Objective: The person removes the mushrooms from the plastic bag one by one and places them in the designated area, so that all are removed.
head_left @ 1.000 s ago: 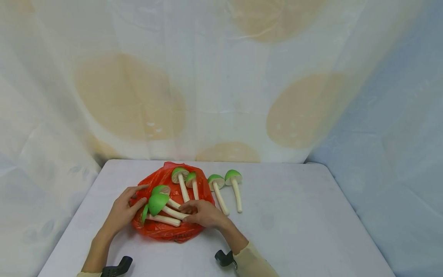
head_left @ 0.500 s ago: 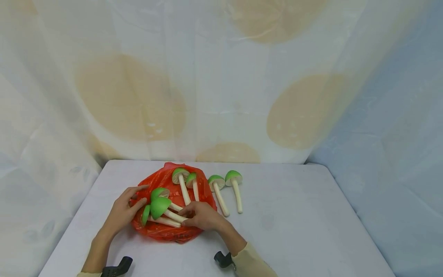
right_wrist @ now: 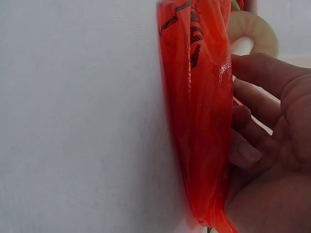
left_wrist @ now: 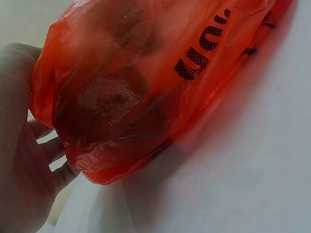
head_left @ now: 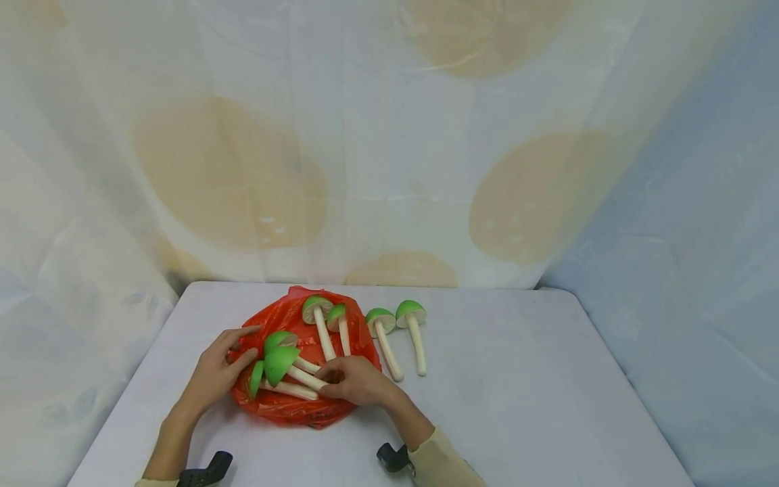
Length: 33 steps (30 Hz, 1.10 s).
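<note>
A red plastic bag [head_left: 304,414] lies spread with its mouth up, several toy mushrooms with green caps and white stems inside. My left hand [head_left: 209,372] holds the bag's left rim, thumb and fingers on either side; the left wrist view shows the translucent bag wall [left_wrist: 131,87] beside the palm. Over the bag's right side, my right hand [head_left: 362,382] pinches the stem of the topmost mushroom [head_left: 280,365], whose cap points left. Beneath it lie another mushroom [head_left: 291,390] and one behind [head_left: 280,339]. The bag hides part of my right fingers in the right wrist view.
Two more mushrooms lie on the table just right of the bag, one leaning near its rim [head_left: 380,323] and one farther right [head_left: 412,314]. The white table [head_left: 517,392] ends at a patterned curtain [head_left: 389,203] behind, with side curtains left and right.
The topmost mushroom's cap has dropped slightly toward the front and settled lower on the pile, my right hand shifting very little. My left hand stays where it was on the rim.
</note>
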Tool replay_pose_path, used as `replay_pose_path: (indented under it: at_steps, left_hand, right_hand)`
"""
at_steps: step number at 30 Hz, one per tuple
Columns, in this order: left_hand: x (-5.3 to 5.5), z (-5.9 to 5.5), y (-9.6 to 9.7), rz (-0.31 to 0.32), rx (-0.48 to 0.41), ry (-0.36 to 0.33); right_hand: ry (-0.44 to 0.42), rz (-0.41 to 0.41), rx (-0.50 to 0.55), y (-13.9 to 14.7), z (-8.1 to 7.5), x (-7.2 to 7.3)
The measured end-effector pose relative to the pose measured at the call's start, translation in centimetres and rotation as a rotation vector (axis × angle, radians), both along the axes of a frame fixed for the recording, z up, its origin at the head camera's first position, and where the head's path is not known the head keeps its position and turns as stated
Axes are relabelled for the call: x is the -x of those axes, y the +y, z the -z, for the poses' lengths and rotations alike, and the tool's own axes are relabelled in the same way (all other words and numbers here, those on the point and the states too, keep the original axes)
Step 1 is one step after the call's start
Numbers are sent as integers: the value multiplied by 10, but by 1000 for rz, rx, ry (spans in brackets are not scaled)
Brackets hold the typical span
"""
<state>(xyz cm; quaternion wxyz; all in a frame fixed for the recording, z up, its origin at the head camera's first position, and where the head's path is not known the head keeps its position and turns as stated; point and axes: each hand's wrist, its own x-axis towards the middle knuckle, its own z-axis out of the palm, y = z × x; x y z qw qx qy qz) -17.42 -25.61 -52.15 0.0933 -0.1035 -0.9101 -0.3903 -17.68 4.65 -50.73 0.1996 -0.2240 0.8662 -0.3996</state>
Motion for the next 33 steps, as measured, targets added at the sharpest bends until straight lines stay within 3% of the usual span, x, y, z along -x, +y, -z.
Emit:
replay_pose_path:
  at_steps: [8,23,33]
  left_hand:
    - [1,0,0,5,-1,-9]
    - [3,5,-1,11,-5,11]
    - [1,2,-1,17,-23,-5]
  right_hand:
    - [-40,19,59,2,0,-3]
    - [-28,44,77,5,-11,-6]
    - [-77,44,208,6,-10,-4]
